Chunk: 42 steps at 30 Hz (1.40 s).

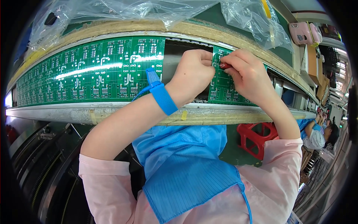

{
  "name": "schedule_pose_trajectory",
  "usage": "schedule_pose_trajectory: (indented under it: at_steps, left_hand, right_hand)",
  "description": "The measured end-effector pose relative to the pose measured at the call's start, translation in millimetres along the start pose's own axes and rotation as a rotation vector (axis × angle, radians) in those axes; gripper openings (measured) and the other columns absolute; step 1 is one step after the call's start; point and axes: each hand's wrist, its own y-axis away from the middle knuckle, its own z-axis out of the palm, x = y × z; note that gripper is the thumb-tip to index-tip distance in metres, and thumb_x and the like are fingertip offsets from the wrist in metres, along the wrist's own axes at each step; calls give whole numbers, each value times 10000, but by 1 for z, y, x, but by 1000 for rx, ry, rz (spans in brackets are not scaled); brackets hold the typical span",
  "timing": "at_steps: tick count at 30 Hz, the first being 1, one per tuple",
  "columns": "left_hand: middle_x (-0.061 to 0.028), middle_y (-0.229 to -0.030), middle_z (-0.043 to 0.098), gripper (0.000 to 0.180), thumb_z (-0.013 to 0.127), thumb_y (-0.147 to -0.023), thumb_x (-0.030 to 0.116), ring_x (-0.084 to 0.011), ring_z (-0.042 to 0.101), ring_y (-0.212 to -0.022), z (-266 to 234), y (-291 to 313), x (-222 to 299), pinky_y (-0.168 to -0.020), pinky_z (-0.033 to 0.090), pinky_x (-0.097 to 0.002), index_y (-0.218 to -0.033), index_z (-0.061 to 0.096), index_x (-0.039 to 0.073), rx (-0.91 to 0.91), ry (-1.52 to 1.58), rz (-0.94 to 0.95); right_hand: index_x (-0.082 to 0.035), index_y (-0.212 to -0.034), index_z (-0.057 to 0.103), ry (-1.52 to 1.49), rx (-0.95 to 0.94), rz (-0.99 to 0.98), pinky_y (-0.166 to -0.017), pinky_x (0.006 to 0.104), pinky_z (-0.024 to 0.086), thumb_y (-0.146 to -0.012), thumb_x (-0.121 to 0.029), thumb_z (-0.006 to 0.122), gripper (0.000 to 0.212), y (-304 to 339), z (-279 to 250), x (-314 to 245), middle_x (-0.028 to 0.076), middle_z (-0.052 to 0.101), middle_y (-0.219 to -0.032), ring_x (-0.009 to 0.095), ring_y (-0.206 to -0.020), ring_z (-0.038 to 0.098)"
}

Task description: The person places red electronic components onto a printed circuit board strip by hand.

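My left hand (194,72) is closed, its curled fingers at the left edge of a green circuit board (220,91). They appear to grip that edge; the fingertips are partly hidden. Around its wrist is a blue strap (164,99) with a blue clip and cord. Over the same board, my right hand (248,74) pinches a small dark red piece (225,65), whose kind I cannot make out. A row of joined green circuit boards (93,71) lies to the left, separated from the held board by a dark gap in the track.
Metal rails (130,108) and a wooden edge (149,118) border the track. Clear plastic bags (123,11) lie beyond it. A red stool (257,138) stands below, on the right. A pink case (304,33) sits at the far right, with another person (320,136) further off.
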Motion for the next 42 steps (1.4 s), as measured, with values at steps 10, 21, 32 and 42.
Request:
schedule_pose_trajectory:
  at_steps: [10, 21, 32, 42]
  left_hand:
    - [-128, -1234, 592, 480, 484, -841, -68, -179, 623, -1061, 0, 7, 7, -883, 520, -299, -1320, 469, -73, -21, 13, -146]
    - [-144, -1256, 618, 524, 507, -837, -127, -214, 636, -1120, 2, 8, 6, -928, 536, -315, -1351, 431, -63, -100, -8, -159]
    - [-101, -1098, 661, 566, 517, -814, -146, -111, 636, -908, 4, 14, 8, -694, 490, -205, -1364, 422, -48, -45, -74, -183]
    - [-83, -1091, 664, 456, 522, -818, -126, -115, 635, -921, 6, 13, 5, -741, 488, -222, -1257, 498, -6, -36, -22, -190]
  right_hand:
    - [-45, -1251, 584, 53, -210, 22, -804, 416, 515, -753, -88, 767, 533, -46, -46, -11, 164, 670, -1002, 327, -924, 645]
    - [13, -891, 689, 236, 55, 103, -740, 463, 542, -834, -118, 591, 173, -205, 9, 48, 264, 669, -882, 410, -857, 662]
    - [52, -893, 676, -404, 140, 322, -707, 398, 517, -839, -123, 602, 198, -101, -66, -21, 246, 679, -848, 342, -772, 662]
    - [-16, -1036, 676, -237, 87, 232, -728, 343, 538, -798, 36, 685, 244, 31, -19, -20, 115, 657, -928, 271, -841, 666]
